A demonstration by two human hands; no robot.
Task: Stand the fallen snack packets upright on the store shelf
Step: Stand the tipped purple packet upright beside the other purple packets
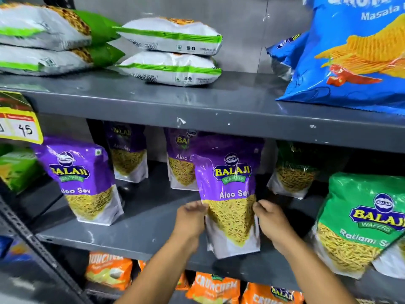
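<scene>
A purple Aloo Sev packet [230,194] stands upright at the front edge of the middle shelf [135,233]. My left hand [191,218] grips its left side and my right hand [270,218] grips its right side, both at the lower half. Another purple packet [85,181] stands upright to the left. Two more purple packets [128,154] [178,163] stand further back. On the top shelf [153,99], white and green packets [173,35] [173,69] lie flat, stacked in twos, with another lying stack [43,40] at the left.
A green Ratlami Sev packet [363,222] stands at the right, another green one [293,172] behind it. A big blue Crunchex bag [355,53] leans on the top shelf. Orange packets [214,288] fill the lower shelf. A yellow price tag [19,126] hangs at the left.
</scene>
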